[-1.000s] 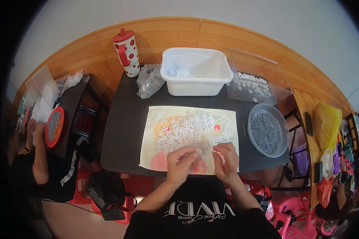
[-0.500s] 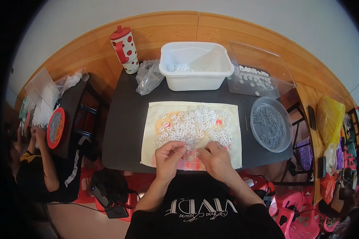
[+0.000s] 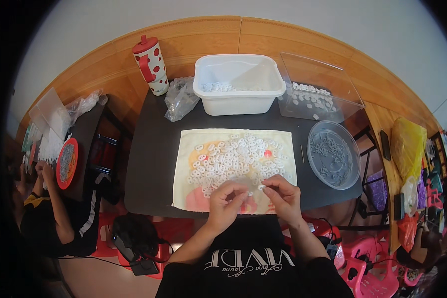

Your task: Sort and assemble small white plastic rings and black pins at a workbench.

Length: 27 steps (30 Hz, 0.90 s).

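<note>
A pile of small white plastic pieces with two holes (image 3: 233, 154) is spread over a cream cloth (image 3: 180, 164) with orange and red patches. At the cloth's near edge, my left hand (image 3: 227, 202) is closed in a pinch; what lies between its fingertips is too small to make out. Just to its right, my right hand (image 3: 285, 197) pinches a small white plastic piece (image 3: 261, 187) between thumb and forefinger. The two sets of fingertips face each other, a short gap apart.
Behind the cloth stand a white basin (image 3: 238, 106), a clear plastic box (image 3: 350, 107) with white pieces, a plastic bag (image 3: 180, 99) and a spotted tumbler (image 3: 152, 67). A round clear tray (image 3: 355, 169) of grey parts sits right. Another person (image 3: 54, 208) works at the left table.
Both my hands have shifted right and slightly apart. The small white piece now shows at my right fingertips. The whole view has moved slightly.
</note>
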{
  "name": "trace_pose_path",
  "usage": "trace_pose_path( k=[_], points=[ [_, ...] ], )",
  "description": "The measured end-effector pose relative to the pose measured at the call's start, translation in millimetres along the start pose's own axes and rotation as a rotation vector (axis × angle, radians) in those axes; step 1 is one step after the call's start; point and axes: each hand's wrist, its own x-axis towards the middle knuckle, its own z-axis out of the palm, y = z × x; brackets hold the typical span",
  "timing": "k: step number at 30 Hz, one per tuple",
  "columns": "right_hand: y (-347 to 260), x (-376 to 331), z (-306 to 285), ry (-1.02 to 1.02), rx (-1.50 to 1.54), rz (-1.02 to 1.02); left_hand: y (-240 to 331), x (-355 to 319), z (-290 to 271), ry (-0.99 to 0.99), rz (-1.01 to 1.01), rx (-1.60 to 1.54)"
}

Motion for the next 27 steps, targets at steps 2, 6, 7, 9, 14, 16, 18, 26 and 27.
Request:
trace_pose_path(
  k=[2,6,7,9,14,16,18,26,27],
  points=[
    [-0.3,0.2,0.7,0.011,0.038,-0.019,7.9,0.1,8.2,-0.004,-0.044,-0.028],
    [-1.1,2.7,2.7,0.019,-0.097,-0.097,10.6,-2.0,11.4,-0.032,-0.118,-0.069],
    [-1.6,3.9,2.8,0.004,-0.171,-0.137,11.6,-1.8,11.7,-0.033,-0.117,-0.068],
    [-5.2,4.5,4.3,-0.001,-0.217,-0.163,13.5,-1.5,12.3,-0.030,-0.098,-0.067],
    [-8.5,5.4,7.4,0.000,-0.295,-0.215,13.4,-1.8,12.1,-0.015,-0.087,-0.084],
    [-6.3,5.6,8.0,0.012,-0.253,-0.218,15.1,-1.5,13.0,-0.018,-0.086,-0.105],
    [-6.3,6.0,7.9,0.005,-0.268,-0.217,16.0,-1.2,13.6,-0.020,-0.077,-0.097],
    [-10.1,7.1,9.1,-0.004,-0.296,-0.283,14.0,-2.5,11.9,-0.009,-0.104,-0.120],
    [-9.7,7.0,9.2,-0.004,-0.296,-0.288,14.3,-2.5,11.7,-0.011,-0.106,-0.127]
  ],
)
